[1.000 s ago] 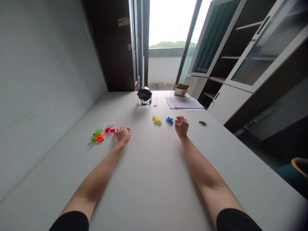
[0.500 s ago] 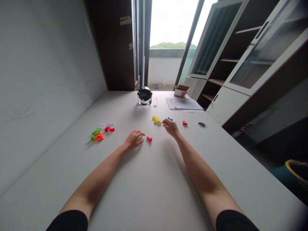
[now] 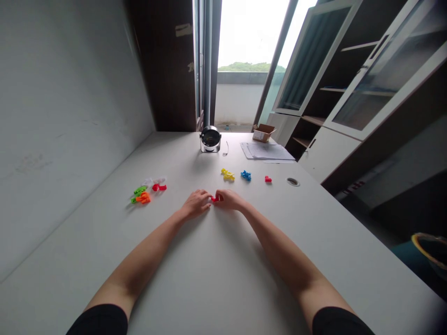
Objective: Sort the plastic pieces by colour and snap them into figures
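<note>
1. Red plastic, hard and glossy: the small red piece [image 3: 214,198] sits at the middle of the white table [image 3: 216,270], between the two hands.
2. Left hand [image 3: 195,204] comes to it from the left with the fingers bent, the tips closed on its left end. Right hand [image 3: 230,201] does the same from the right, with thumb and first fingers pinched on the other end. I cannot tell if the piece is lifted or rests on the table.
3. I judge it very light and stiff, with small knobs or notches. It is probably a little slippery, so a fingertip pinch on its flat sides holds better than a grip with the whole hand.
4. Behind the hands lie yellow pieces [image 3: 227,174], a blue piece [image 3: 246,175] and a second red piece [image 3: 267,179], all apart from the fingers.
5. Well to the left are green pieces [image 3: 140,190], an orange piece [image 3: 144,199] and more red ones [image 3: 159,187].
6. Far back stand a round metal fan [image 3: 210,138], papers [image 3: 267,150] and a cardboard box [image 3: 263,131].
7. Nothing lies near enough to block either hand.
</note>
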### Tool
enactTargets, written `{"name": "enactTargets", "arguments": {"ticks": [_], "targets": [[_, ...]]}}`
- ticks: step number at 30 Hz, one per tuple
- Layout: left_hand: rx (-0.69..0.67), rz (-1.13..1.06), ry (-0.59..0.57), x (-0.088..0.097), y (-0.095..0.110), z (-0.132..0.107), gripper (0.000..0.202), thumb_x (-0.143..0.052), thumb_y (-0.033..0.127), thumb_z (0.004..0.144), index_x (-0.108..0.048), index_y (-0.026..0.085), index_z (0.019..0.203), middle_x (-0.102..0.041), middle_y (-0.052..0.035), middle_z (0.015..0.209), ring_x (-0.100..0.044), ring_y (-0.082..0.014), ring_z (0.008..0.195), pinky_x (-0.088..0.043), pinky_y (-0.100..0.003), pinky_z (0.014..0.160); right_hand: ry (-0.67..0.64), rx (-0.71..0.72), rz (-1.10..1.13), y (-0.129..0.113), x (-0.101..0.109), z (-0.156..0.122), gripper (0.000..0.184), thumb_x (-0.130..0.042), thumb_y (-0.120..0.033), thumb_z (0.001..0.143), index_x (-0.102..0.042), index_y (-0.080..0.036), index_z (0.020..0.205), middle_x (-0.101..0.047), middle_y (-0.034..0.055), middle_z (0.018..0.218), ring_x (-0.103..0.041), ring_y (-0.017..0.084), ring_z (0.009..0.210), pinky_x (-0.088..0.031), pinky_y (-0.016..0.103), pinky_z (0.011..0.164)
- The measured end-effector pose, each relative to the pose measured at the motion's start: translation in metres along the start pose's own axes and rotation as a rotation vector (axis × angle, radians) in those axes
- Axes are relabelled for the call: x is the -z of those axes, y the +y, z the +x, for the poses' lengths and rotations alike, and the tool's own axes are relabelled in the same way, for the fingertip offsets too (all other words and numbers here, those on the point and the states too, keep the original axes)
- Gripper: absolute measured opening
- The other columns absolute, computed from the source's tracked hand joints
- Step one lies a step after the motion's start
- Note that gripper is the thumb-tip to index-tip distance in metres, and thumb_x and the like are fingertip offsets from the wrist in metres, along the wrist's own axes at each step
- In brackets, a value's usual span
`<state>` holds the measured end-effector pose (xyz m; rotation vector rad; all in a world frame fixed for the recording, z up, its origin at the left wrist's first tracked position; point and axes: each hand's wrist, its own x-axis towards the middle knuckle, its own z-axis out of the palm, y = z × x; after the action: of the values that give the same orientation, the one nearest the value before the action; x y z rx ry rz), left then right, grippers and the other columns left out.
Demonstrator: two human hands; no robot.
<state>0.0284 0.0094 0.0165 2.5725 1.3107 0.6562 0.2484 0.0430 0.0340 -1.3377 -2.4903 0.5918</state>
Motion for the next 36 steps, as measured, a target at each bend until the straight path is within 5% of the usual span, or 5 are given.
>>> {"name": "enactTargets", "arguments": {"ticks": [7, 16, 21, 30, 36], "targets": [[0.116, -0.052, 0.082, 0.004, -0.004, -0.001, 0.018, -0.057, 0.031, 0.089, -0.068, 0.022, 0.099, -0.065, -0.0058, 0.1, -0.058, -0.0211, 0.096, -0.046, -0.033, 0.089, 0.151, 0.063, 0.232, 0.005, -0.019, 0.005, 0.015, -0.067, -0.032, 0.084, -0.069, -0.02, 0.093, -0.066, -0.0004, 0.081, -0.054, 0.011, 0.068, -0.038, 0.021, 0.063], [0.141, -0.139, 0.095, 0.008, -0.003, 0.0, 0.02, -0.057, 0.034, 0.089, -0.071, 0.021, 0.097, -0.066, -0.0046, 0.089, -0.06, -0.0192, 0.086, -0.047, -0.031, 0.08, 0.216, 0.033, 0.522, 0.008, -0.03, 0.005, 0.034, -0.065, -0.038, 0.084, -0.056, -0.022, 0.113, -0.068, -0.0025, 0.075, -0.054, 0.012, 0.06, -0.039, 0.022, 0.059], [0.139, -0.104, 0.093, 0.008, 0.0, 0.0, 0.018, -0.056, 0.031, 0.089, -0.071, 0.02, 0.092, -0.066, -0.0047, 0.087, -0.059, -0.0193, 0.085, -0.046, -0.031, 0.081, 0.216, 0.055, 0.53, 0.007, -0.029, 0.006, 0.027, -0.059, -0.044, 0.088, -0.061, -0.021, 0.101, -0.068, 0.0001, 0.076, -0.057, 0.013, 0.064, -0.041, 0.022, 0.061], [0.175, -0.12, 0.065, 0.008, -0.005, 0.003, 0.027, -0.047, 0.033, 0.091, -0.07, 0.02, 0.087, -0.067, -0.0057, 0.084, -0.059, -0.0195, 0.082, -0.044, -0.03, 0.076, 0.258, 0.136, 0.551, 0.009, -0.034, 0.007, 0.034, -0.057, -0.043, 0.088, -0.064, -0.02, 0.112, -0.069, 0.0032, 0.09, -0.057, 0.014, 0.068, -0.045, 0.024, 0.065], [0.206, -0.193, 0.049, 0.008, -0.006, 0.005, 0.032, -0.045, 0.035, 0.09, -0.071, 0.02, 0.081, -0.068, -0.0045, 0.08, -0.058, -0.0186, 0.078, -0.043, -0.029, 0.073, 0.267, 0.112, 0.493, 0.005, -0.031, 0.006, 0.026, -0.059, -0.04, 0.086, -0.066, -0.021, 0.102, -0.066, 0.0, 0.078, -0.051, 0.012, 0.062, -0.04, 0.023, 0.059]]}}
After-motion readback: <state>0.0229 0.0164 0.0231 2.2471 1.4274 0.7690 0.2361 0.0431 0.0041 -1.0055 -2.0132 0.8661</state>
